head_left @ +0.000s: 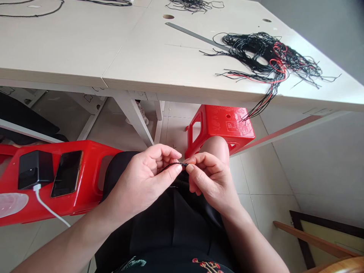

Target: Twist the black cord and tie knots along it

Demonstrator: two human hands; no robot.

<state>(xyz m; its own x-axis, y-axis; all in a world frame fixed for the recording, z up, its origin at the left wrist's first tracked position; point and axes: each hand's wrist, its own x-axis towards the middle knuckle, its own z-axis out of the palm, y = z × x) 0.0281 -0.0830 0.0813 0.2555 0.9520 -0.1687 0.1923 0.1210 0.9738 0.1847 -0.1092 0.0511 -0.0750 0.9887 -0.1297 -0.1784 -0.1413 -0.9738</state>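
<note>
Over my lap, a thin black braided cord (170, 165) runs between my two hands. My left hand (150, 170) pinches it between thumb and forefinger, and part of the cord passes back into the curled fingers. Right beside that pinch, my right hand (210, 176) grips the cord's end between thumb and fingertip. The two sets of fingertips nearly touch. Whatever lies under the curled fingers is hidden. Beyond the hands, a bundle of black cords (250, 53) with some red cords (278, 66) lies on the table, several ends hanging over its edge.
The pale table (71, 45) spans the view ahead, with a metal ruler (193, 35) and more black cords (196, 4) on it. A red stool (230, 121) stands under it. At left, another red stool (91, 167) bears a phone (67, 173) and a black charger (35, 169) with a white cable.
</note>
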